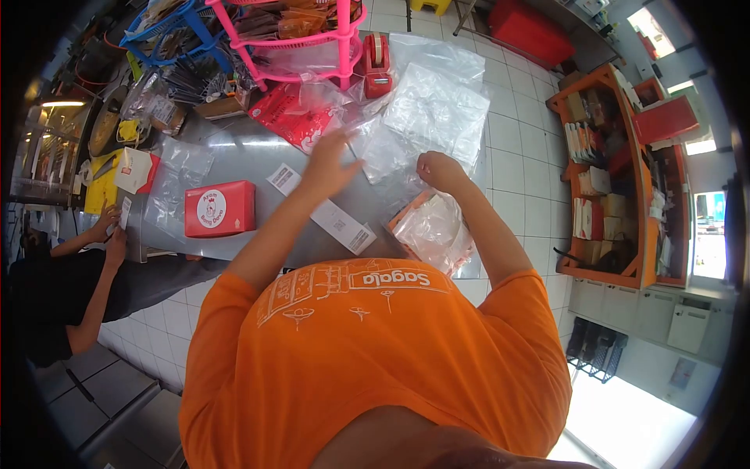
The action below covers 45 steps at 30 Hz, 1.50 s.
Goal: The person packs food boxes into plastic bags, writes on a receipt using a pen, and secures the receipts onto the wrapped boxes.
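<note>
Near the middle of the metal table [273,156], my left hand [332,162] is over the table beside a clear plastic bag [383,156], its fingers apart and slightly blurred. My right hand [441,170] is closed at the lower right edge of that bag; what its fingers pinch is too small to make out. A stack of clear plastic bags [441,105] lies beyond my hands. Below my left hand a printed paper strip [342,227] crosses the table. An open container lined with clear plastic [436,230] stands under my right forearm.
A red box [219,209] sits at the left, with red packaging [293,113] behind. A red tape dispenser [377,66] stands beside a pink rack [289,47]. Another person's hands [113,234] hold a paper at far left. An orange shelf [617,180] is at right.
</note>
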Motion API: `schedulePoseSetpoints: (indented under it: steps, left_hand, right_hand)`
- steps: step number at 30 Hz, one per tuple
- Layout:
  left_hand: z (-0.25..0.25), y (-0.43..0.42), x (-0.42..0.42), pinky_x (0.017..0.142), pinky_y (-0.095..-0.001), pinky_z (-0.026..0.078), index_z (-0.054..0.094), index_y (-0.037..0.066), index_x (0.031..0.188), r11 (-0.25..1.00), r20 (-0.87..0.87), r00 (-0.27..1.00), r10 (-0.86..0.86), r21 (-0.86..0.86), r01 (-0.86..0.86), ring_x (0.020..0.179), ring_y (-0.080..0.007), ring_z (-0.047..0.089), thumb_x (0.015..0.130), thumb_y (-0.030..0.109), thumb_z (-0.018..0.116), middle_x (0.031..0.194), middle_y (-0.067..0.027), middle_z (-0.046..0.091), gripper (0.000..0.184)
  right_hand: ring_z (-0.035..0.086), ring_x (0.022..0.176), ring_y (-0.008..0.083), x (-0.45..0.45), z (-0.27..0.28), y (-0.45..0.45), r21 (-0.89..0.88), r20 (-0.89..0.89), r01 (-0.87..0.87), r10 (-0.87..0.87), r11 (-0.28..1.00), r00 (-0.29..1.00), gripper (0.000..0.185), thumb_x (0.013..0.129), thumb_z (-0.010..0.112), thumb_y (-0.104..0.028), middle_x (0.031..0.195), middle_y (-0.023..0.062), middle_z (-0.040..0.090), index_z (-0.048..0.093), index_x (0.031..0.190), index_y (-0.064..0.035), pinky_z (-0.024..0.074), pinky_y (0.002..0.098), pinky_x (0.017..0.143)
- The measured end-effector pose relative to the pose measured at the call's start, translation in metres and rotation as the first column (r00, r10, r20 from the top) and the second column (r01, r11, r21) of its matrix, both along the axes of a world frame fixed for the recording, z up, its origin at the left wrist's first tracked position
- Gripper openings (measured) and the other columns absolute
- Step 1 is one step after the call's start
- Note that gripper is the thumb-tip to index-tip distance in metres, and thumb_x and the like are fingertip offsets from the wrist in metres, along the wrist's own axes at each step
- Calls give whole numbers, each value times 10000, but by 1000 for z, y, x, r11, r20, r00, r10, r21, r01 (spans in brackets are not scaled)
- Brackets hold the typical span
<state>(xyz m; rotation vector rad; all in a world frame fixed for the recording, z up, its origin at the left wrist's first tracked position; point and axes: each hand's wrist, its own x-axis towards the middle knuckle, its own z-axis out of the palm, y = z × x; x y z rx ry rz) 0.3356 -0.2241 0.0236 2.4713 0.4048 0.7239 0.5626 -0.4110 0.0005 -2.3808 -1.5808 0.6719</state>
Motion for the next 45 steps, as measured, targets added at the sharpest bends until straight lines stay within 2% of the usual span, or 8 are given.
schedulePoseSetpoints:
  steps: [7,15,19,24,37,41,42,45]
  left_hand:
    - [-40,-25,85,1004,-420,386,684,122,986,803,-628,721,-293,248,542,1005,-252,618,833,266,606,1047,-76,666,224]
    - [-3,-4,122,719,-475,480,659,79,886,957,-437,858,-271,-28,288,814,-360,627,914,344,472,849,-153,663,326]
    - [18,1,139,702,-458,483,673,80,936,977,-239,947,-215,-66,205,814,-349,628,917,322,484,856,-158,660,307]
    - [25,-3,136,728,-433,492,684,89,971,982,-172,967,-187,-35,184,839,-334,631,926,310,484,879,-141,671,301]
    - [16,5,105,749,-426,494,678,90,986,988,-143,979,-148,-75,138,866,-324,629,910,292,512,928,-141,667,272]
    - [71,-4,67,818,-390,482,622,55,1134,928,-109,981,-161,-354,113,943,-276,616,926,318,519,1068,-144,641,350]
    - [106,-29,43,835,-382,480,610,58,1160,902,-23,992,-126,-419,105,964,-255,611,925,334,526,1092,-131,636,372]
    - [161,-63,7,889,-360,468,571,73,1229,605,411,904,-117,-692,393,1025,-201,594,918,385,543,1157,-99,619,441]
  right_hand:
    - [638,822,283,4,20,-13,44,-189,68,-58,997,980,207,804,617,-228,853,126,665,664,869,-38,501,369,743]
    - [635,977,270,-13,66,-16,34,-703,75,-30,997,710,330,870,587,-243,1032,175,667,652,1091,-8,479,336,878]
    - [544,1134,344,-27,38,16,290,-108,29,2,957,994,388,875,597,-230,1213,181,580,577,1217,-48,420,401,983]
    - [559,1036,317,-31,24,26,-26,270,-45,51,999,962,261,816,634,-238,978,133,601,654,1001,-55,454,441,901]
    - [600,887,313,-31,93,30,92,111,2,-12,996,994,252,760,713,-256,913,144,605,651,838,-25,490,391,767]
    - [622,747,187,-91,225,11,516,-263,-30,192,856,946,174,837,674,-115,724,84,565,548,775,-11,479,300,639]
    - [616,618,175,-103,243,1,617,-652,253,303,745,696,149,845,637,-89,715,79,604,515,869,-7,497,311,591]
    - [585,545,154,-105,266,-3,833,-553,479,455,278,698,48,909,526,-36,734,76,612,518,933,5,507,280,534]
